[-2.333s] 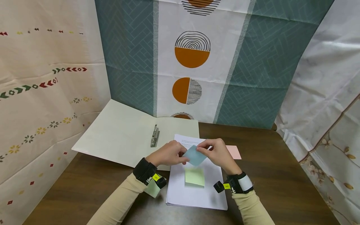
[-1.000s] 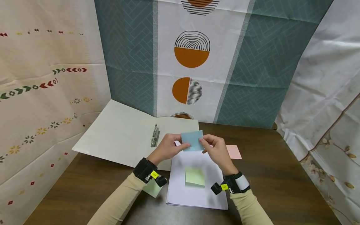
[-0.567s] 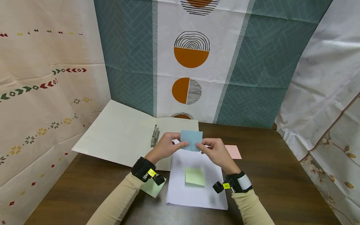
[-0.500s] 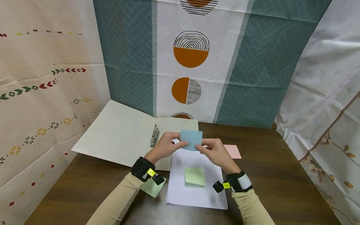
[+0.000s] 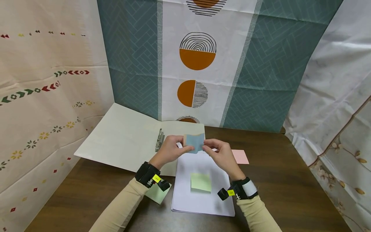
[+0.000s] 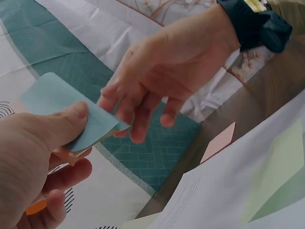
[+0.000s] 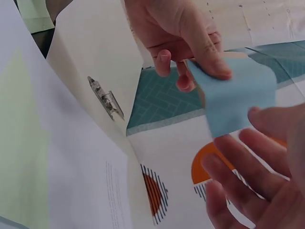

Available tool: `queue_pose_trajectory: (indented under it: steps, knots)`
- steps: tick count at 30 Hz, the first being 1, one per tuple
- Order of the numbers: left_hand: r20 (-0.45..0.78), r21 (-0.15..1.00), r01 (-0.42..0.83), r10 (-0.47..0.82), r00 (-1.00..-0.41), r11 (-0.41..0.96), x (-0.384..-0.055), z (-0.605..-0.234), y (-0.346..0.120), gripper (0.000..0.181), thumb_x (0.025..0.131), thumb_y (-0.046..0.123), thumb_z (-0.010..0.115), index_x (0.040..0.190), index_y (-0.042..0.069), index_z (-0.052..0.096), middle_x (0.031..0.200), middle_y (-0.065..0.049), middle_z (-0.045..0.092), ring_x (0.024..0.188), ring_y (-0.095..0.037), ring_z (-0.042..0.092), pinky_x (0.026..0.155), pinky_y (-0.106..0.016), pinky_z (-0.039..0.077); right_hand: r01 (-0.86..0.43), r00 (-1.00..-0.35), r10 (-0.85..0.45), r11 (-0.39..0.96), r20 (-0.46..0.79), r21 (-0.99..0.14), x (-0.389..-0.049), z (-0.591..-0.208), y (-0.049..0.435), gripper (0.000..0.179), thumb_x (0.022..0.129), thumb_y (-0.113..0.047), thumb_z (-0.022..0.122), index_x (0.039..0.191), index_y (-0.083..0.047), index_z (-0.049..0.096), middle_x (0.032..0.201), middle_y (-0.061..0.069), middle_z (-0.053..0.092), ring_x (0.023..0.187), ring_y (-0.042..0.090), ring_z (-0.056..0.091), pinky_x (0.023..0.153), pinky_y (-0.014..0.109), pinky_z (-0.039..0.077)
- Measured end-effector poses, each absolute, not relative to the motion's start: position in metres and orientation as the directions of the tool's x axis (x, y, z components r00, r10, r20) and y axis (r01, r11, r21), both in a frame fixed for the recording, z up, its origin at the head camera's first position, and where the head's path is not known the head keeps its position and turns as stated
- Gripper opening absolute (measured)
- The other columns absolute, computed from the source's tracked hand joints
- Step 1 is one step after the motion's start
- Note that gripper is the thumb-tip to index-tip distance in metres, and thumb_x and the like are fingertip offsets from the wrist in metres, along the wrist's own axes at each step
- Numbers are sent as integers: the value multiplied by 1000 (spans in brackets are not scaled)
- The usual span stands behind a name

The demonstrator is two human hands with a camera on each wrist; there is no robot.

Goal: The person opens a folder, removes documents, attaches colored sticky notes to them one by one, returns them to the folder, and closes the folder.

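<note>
Above the paper stack, a square blue sticky note pad [image 5: 195,143] is held up between both hands. My left hand [image 5: 170,150] pinches its left side, thumb on the front and fingers behind. A peach layer shows under the blue sheet along that edge. My right hand [image 5: 223,157] has thumb and index finger pinching the opposite edge. In the right wrist view the blue sheet [image 7: 243,98] bows in a curve. A corner lifts from the layers below in the left wrist view, beside the right fingers [image 6: 125,107]. Below lies a white paper stack [image 5: 200,203] bearing a light green sticky note [image 5: 201,182].
An open white binder [image 5: 121,138] with a metal clip [image 5: 159,140] lies behind on the left. A pink sticky note [image 5: 240,157] is on the wooden table [image 5: 275,180], right of the stack. Another green note [image 5: 158,194] sits under the left wrist. Patterned cloths hang around the table.
The blue pad has been raised and turned from a tilted position to face me squarely. Its blue sheet now bends, the right hand has shifted slightly left, and a peach strip shows at the left edge.
</note>
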State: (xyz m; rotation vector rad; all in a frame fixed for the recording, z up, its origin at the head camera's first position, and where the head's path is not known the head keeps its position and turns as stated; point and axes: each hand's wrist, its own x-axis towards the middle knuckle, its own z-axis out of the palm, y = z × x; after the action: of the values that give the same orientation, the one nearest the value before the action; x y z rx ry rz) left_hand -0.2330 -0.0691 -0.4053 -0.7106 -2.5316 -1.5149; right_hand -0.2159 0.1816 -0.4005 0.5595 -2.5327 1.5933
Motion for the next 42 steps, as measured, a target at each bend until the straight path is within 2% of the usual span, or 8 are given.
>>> queue_pose_trajectory:
  steps: [6,11,18,22,26,32,36,42]
  knots:
    - [334,791,437,297,-895,428,-233,-406,-68,34,94,18,93,76,7,65,92,-12,81,91,-16,66,75,-25,47,-333,-943,-135,362,304,-871,-215,-399,180,17,105,-12,79,120,-3,80,115,21,80,97,6,68,77,21,58]
    - [340,781,471,355,-871,409,-231,-408,-64,35,92,17,94,75,10,64,85,-7,75,84,-12,61,70,-23,43,-325,-942,-200,330,271,-886,-213,-402,174,16,105,-15,80,116,-4,77,110,17,77,92,9,69,77,25,59]
    - [364,732,577,509,-780,361,-225,-410,-54,36,90,21,97,75,9,67,72,-3,71,74,-1,55,63,-19,39,-324,-935,-251,312,251,-893,-211,-405,167,16,100,-14,86,103,-6,74,98,11,78,93,11,71,78,28,56]
    - [338,746,555,509,-792,367,-222,-409,-52,26,88,22,98,86,6,78,85,-7,82,77,-1,58,63,-18,42,-350,-932,-217,340,289,-873,-210,-404,167,16,97,-15,89,94,-7,76,92,10,78,90,6,71,80,26,59]
    - [323,767,529,493,-807,363,-223,-409,-54,26,87,21,99,89,4,80,93,-12,85,76,-2,59,62,-18,44,-352,-933,-200,344,298,-870,-211,-404,169,18,98,-15,88,90,-5,76,88,8,77,86,4,70,80,25,60]
    - [325,803,497,457,-828,330,-225,-405,-59,24,91,17,96,99,-2,83,101,-18,85,71,-2,61,59,-21,49,-310,-949,-160,319,272,-896,-215,-402,174,15,100,-13,86,97,-1,78,90,-2,76,84,6,68,75,23,58]
    - [313,817,474,438,-843,329,-224,-404,-62,23,92,16,94,99,-1,81,99,-18,83,69,-4,62,60,-21,51,-293,-955,-147,327,258,-899,-215,-403,176,15,101,-13,84,109,-1,79,99,10,78,91,10,70,79,23,58]
    - [300,828,461,443,-845,319,-224,-404,-63,22,93,17,93,100,-1,81,102,-20,82,69,-4,66,62,-22,54,-245,-969,-114,362,218,-900,-215,-405,175,35,103,-13,81,134,2,75,125,25,81,105,16,75,83,20,59]
